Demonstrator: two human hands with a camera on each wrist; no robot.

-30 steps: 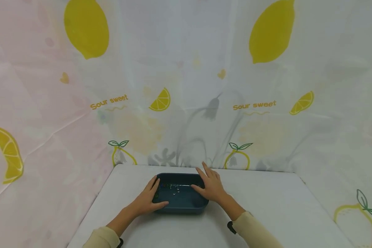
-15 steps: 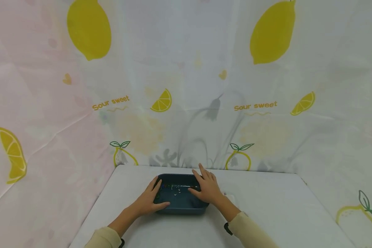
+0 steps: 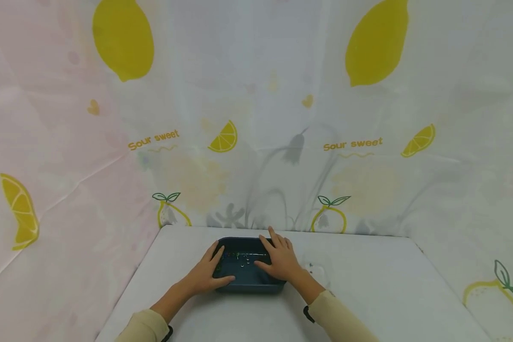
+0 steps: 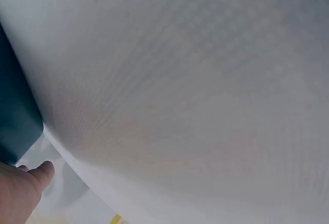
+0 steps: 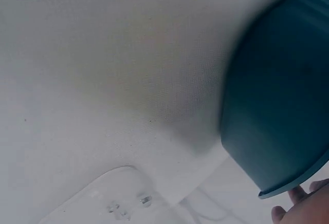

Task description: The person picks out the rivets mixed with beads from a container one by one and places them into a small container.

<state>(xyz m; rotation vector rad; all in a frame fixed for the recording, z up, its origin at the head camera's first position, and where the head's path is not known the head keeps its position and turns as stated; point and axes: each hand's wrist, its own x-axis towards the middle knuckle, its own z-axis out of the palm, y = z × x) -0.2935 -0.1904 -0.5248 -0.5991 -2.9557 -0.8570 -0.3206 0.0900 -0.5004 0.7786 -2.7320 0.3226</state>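
A dark teal rectangular tray stands on the white table. Small shiny beads lie in it, some clear and some coloured along its far left side. At the left end rests my left hand, fingers straight over the rim and thumb reaching across the near left corner. My right hand lies over the right end, fingers spread and thumb extending above the inside. The left wrist view catches only a tray corner and a thumb or finger. Fingertips show by the tray rim in the right wrist view.
Right of the tray a clear plastic piece lies on the table; small clear bits show on it in the right wrist view. Behind the table hangs a lemon-print cloth.
My right hand has shifted left over the tray, uncovering the clear plastic piece beside it. My left hand and the tray have stayed nearly in place.
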